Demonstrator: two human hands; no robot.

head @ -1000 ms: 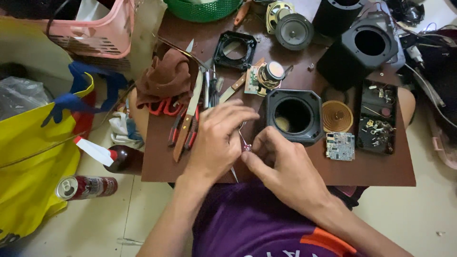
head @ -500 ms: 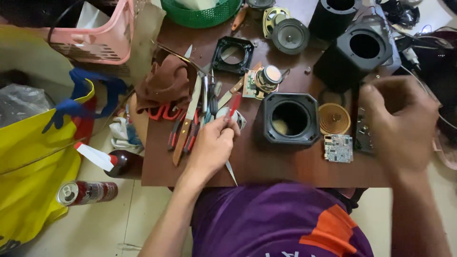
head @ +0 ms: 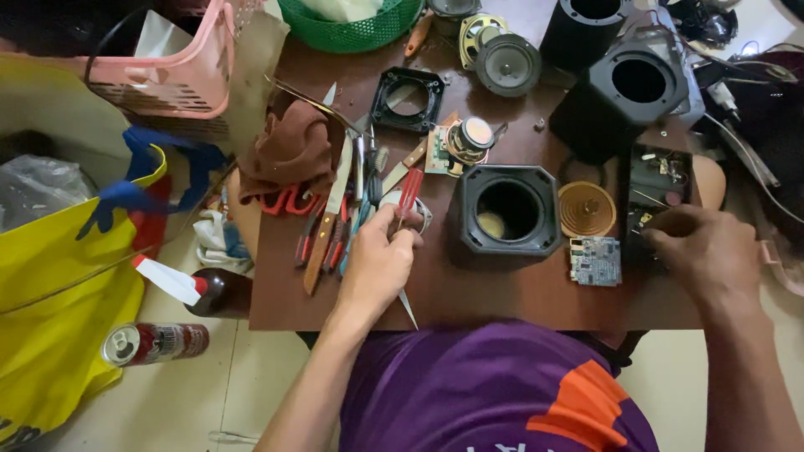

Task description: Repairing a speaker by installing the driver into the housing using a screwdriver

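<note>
Two hands were spread well apart over the small brown table (head: 502, 289). Your left hand (head: 378, 266) had its fingers curled round a red-handled screwdriver (head: 408, 194), the handle sticking up past the fingertips and a thin metal tip poking out below the wrist, near the table's front edge. Just left of it lay a row of tools (head: 335, 226): pliers with red grips, a wooden-handled blade, scissors, next to a crumpled brown rag (head: 289, 151). Your right hand (head: 703, 255) rested at the lower edge of a flat black panel (head: 657, 188) with small parts on it, fingers bent down onto it; whether they pinched anything could not be told. Between the hands sat a square black speaker box (head: 507, 209) with a round hole, a coppery ribbed disc (head: 586, 209) and a small bluish circuit board (head: 595, 261) just beside it.
</note>
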